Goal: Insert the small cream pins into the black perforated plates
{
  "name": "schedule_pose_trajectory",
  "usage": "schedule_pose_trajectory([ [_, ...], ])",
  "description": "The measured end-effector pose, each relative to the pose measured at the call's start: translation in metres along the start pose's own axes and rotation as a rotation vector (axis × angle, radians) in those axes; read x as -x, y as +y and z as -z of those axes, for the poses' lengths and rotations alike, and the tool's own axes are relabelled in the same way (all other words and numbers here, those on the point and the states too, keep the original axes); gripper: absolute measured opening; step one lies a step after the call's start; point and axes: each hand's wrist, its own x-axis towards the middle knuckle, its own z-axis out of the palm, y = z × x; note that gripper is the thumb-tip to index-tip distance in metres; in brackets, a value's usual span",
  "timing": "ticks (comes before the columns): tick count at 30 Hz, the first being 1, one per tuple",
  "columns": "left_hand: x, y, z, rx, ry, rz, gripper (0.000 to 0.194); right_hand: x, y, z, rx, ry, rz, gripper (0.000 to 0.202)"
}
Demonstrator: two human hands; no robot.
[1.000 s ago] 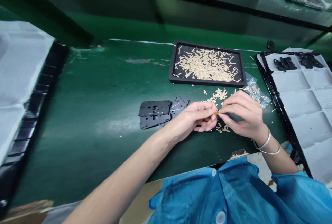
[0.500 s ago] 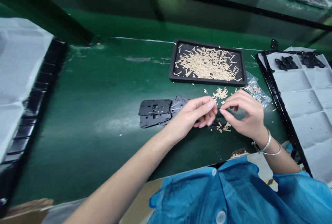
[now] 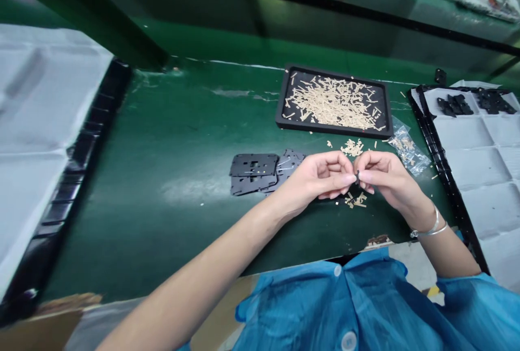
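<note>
My left hand (image 3: pixel 329 175) and my right hand (image 3: pixel 379 175) meet fingertip to fingertip above the green bench. Between their thumbs and forefingers they pinch a small black part (image 3: pixel 357 177), mostly covered by the fingers. Just beyond the hands lies a small heap of short beige pieces (image 3: pixel 352 148). More beige strips (image 3: pixel 356 200) lie on the near side, under the hands. Left of my left hand, flat black plates with cut-outs (image 3: pixel 254 174) overlap on the bench, partly hidden by that hand.
A shallow black tray (image 3: pixel 281 107) of beige strips stands at the back. Beside it lies a clear plastic bag (image 3: pixel 412 150) with small pieces. On the right, a partitioned white-lined tray (image 3: pixel 473 196) bears black parts (image 3: pixel 455 104). Another lined tray (image 3: pixel 44 107) is at the left.
My hands have come closer together, and the fingertips now meet around the small black part. The whole view has shifted slightly, so the bench items appear further right.
</note>
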Motion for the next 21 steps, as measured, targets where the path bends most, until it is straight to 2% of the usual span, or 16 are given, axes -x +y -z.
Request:
schedule_pose_trajectory([
  [3, 0.0, 0.002, 0.0, -0.017, -0.011, -0.003, 0.037, 0.0, 0.001, 0.002, -0.005, -0.022, -0.008, 0.017],
  [6, 0.005, 0.017, 0.002, -0.178, 0.097, -0.071, 0.034, 0.0, 0.001, 0.006, -0.021, 0.033, 0.054, 0.016],
  [8, 0.012, 0.031, 0.006, -0.457, 0.271, -0.112, 0.028, -0.001, 0.0, 0.008, -0.033, 0.087, 0.1, 0.016],
  [11, 0.027, 0.047, 0.018, -1.04, 0.532, -0.08, 0.019, -0.002, 0.0, 0.01, -0.022, 0.134, 0.105, 0.016],
  [13, 0.036, 0.047, 0.03, -1.361, 0.585, -0.024, 0.017, -0.002, 0.0, 0.01, 0.003, 0.141, 0.08, 0.017],
  [16, 0.043, 0.034, 0.05, -1.576, 0.441, -0.085, 0.024, -0.002, 0.001, 0.008, 0.038, 0.122, 0.038, 0.018],
  [18, 0.044, 0.025, 0.059, -1.623, 0.376, -0.113, 0.029, -0.003, 0.0, 0.006, 0.037, 0.108, 0.022, 0.018],
  [21, 0.043, 0.018, 0.061, -1.612, 0.292, -0.104, 0.028, -0.003, -0.001, 0.004, 0.022, 0.111, 0.013, 0.017],
])
